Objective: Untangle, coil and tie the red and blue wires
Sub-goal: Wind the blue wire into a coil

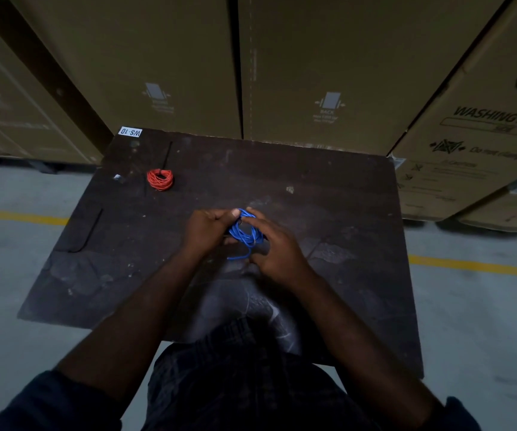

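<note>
We stand at a dark, scuffed wooden tabletop (328, 194) in a dim storeroom, with tall brown cardboard cartons (328, 66) packed close behind it and a grey concrete floor with a yellow painted line (18, 216) on either side. The carton at the far right is cut off by the frame edge, so its printed wording breaks off mid-word.

At the far left corner of the table sits a small white label (130, 132), its characters upside down to us. Just near of it, a thin black strip (167, 154) lies on the wood; we cannot tell what it is. Touching its near end rests the red wire wound into a small round coil (160, 179), well apart from our hands.

Toward the middle, our left hand (208, 232) and right hand (274, 244) close in from both sides on the blue wire bundled into a loose coil (244, 233). The left fingertips pinch the coil's far edge; the right fingers curl over its right side, hiding much of it. One blue end pokes out on the near side between the hands. Whether the coil touches the table, we cannot tell.
</note>
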A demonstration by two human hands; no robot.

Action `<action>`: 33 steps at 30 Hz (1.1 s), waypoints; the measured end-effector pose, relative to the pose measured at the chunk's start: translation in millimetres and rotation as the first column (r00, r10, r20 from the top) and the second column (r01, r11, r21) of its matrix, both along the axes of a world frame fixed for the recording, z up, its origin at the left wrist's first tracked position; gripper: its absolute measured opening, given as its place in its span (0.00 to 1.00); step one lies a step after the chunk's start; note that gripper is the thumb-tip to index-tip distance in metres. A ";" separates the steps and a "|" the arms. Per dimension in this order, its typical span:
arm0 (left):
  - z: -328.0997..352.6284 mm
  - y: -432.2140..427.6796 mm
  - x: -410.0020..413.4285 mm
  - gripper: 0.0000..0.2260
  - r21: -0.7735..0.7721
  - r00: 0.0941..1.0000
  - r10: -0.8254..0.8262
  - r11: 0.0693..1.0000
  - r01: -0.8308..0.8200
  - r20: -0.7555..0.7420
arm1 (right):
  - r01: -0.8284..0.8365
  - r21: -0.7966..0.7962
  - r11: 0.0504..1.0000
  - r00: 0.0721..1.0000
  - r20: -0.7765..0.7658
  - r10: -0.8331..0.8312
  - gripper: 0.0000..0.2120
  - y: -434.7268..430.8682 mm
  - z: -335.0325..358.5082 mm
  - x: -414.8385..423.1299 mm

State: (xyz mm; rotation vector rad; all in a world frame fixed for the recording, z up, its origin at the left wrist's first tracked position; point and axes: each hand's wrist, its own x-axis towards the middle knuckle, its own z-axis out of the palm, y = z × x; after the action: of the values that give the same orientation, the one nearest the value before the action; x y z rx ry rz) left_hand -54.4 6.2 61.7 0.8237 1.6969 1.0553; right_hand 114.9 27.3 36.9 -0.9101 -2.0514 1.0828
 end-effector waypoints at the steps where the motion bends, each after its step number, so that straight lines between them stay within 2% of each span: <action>1: 0.8 1.0 3.0 0.10 0.006 1.000 0.013 1.000 -0.013 0.018 | 0.036 0.035 0.999 0.999 -0.034 -0.035 0.32 -2.0 0.7 -1.4; 4: 5.2 2.4 8.5 0.12 0.028 0.999 0.005 1.000 -0.005 0.032 | 0.078 0.017 0.997 0.992 -0.104 -0.076 0.28 -4.9 4.7 -2.2; 8: 6.6 3.0 13.2 0.12 0.017 0.983 0.027 0.999 -0.031 0.181 | 0.099 -0.106 0.989 0.979 -0.169 -0.116 0.23 -3.3 6.6 -2.5; 13: 3.1 -0.4 15.0 0.13 0.046 0.987 0.026 0.998 -0.033 0.158 | 0.060 -0.416 0.907 0.909 -0.353 -0.222 0.14 -0.1 7.9 -3.3; 15: 3.5 -2.1 15.8 0.12 0.064 0.987 0.023 0.997 -0.034 0.157 | 0.067 -0.465 0.883 0.896 -0.360 -0.258 0.13 1.4 11.5 -3.5; 19: 6.5 -2.5 18.3 0.10 0.116 0.995 0.045 0.992 -0.056 0.094 | 0.113 -0.535 0.837 0.838 -0.401 -0.369 0.10 -1.8 14.8 -8.8; 23: 6.1 -4.5 16.6 0.08 0.182 0.996 0.082 0.980 -0.085 0.022 | 0.068 -0.594 0.801 0.786 -0.463 -0.410 0.11 -3.0 15.2 -15.8; 27: 5.0 -7.6 11.6 0.08 0.225 0.989 0.091 0.972 -0.063 -0.117 | -0.030 -0.734 0.678 0.681 -0.512 -0.523 0.13 -1.5 18.8 -23.9; 28: 6.0 -8.6 10.4 0.08 0.235 0.979 0.097 0.971 -0.053 -0.179 | -0.006 -0.749 0.663 0.698 -0.478 -0.534 0.13 -0.2 18.2 -26.6; 30: 8.1 -10.7 7.0 0.08 0.278 0.941 0.135 0.959 -0.045 -0.311 | 0.067 -0.736 0.674 0.787 -0.376 -0.489 0.15 4.2 15.5 -29.1; 33: 9.7 -14.2 -1.7 0.08 0.310 0.892 0.158 0.951 -0.021 -0.424 | -0.003 -0.656 0.754 0.946 -0.246 -0.209 0.17 11.9 17.8 -24.4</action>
State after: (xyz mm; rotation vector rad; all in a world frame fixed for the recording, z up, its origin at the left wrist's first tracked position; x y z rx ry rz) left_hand -56.1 -8.0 71.5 1.2687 1.9973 1.2786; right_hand 90.5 39.2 54.7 -1.0796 -1.3415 1.8042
